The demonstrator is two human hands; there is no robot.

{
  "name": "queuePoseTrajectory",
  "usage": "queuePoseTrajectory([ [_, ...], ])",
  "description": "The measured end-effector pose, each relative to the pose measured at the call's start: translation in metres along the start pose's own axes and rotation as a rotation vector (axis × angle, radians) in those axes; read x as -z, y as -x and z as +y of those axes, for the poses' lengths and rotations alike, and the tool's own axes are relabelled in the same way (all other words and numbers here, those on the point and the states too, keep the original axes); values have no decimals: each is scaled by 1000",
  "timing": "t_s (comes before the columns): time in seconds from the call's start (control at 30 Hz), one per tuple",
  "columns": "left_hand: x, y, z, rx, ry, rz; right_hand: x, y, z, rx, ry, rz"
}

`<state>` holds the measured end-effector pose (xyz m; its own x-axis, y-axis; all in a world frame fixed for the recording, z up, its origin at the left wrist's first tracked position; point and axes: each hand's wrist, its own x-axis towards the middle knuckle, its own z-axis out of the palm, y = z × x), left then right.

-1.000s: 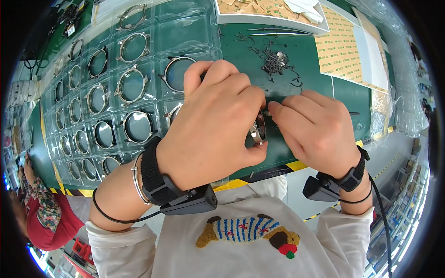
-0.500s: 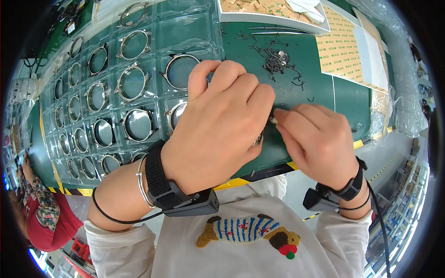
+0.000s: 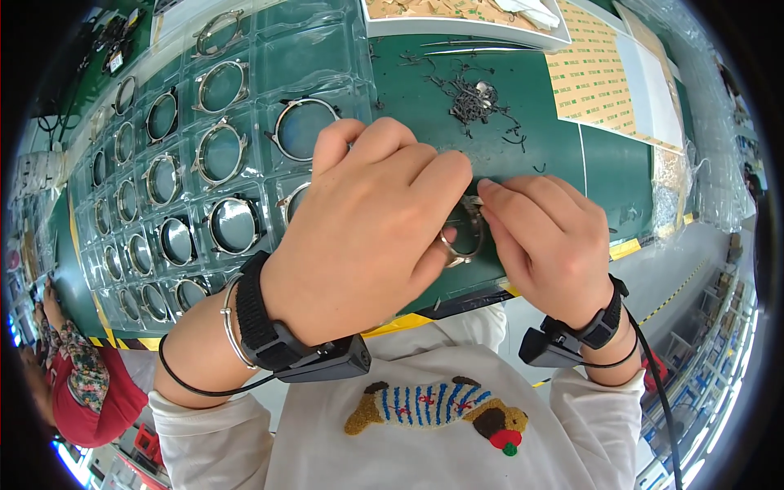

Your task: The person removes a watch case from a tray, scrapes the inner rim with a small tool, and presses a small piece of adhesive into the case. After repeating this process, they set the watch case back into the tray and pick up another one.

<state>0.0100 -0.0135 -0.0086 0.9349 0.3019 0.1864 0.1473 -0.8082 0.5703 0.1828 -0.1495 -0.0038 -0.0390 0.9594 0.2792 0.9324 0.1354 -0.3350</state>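
A round metal watch case [image 3: 467,237] shows between my two hands, low over the green mat. Its left rim is gripped by my left hand [image 3: 371,220], whose thumb presses on it from below. My right hand [image 3: 549,237] is closed, with thumb and forefinger pinched at the ring's upper right edge; whether a small part sits in that pinch is hidden. To the left lies a clear plastic tray [image 3: 314,49] with rows of similar watch cases [image 3: 220,152] in its pockets. My left hand and forearm cover part of its near right side.
A heap of thin black strips [image 3: 474,102] lies on the mat beyond my hands. Tweezers [image 3: 482,49] rest behind it, near a white box of tan scraps [image 3: 465,12]. Tan printed sheets [image 3: 592,77] lie far right. Yellow-black tape [image 3: 408,322] marks the near table edge. A co-worker [image 3: 94,384] is at far left.
The watch case, mostly hidden behind my left hand before, now shows as a ring between both hands. My left hand has shifted slightly left, and the whole view has moved a little.
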Motion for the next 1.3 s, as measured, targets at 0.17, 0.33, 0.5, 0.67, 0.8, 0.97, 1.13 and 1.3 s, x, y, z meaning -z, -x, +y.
queuePoseTrajectory([
  [0.17,-2,-1,2,13,10,31,0,1,1,43,5,-4],
  [0.33,-3,0,6,31,12,-15,-8,5,-4,-13,-8,37],
  [0.5,-4,1,5,34,-42,-39,-6,5,-2,-81,-135,47],
  [0.67,-8,0,5,36,-81,17,2,5,4,-121,-144,25],
  [0.8,-8,1,4,36,-37,51,10,5,9,-99,-108,13],
  [0.97,-8,1,4,36,15,77,9,-1,3,0,-30,-7],
  [1.13,-8,0,6,2,-34,118,14,0,-3,29,69,-94],
  [1.3,-8,0,9,-17,-131,107,10,11,-12,-70,-104,-112],
])
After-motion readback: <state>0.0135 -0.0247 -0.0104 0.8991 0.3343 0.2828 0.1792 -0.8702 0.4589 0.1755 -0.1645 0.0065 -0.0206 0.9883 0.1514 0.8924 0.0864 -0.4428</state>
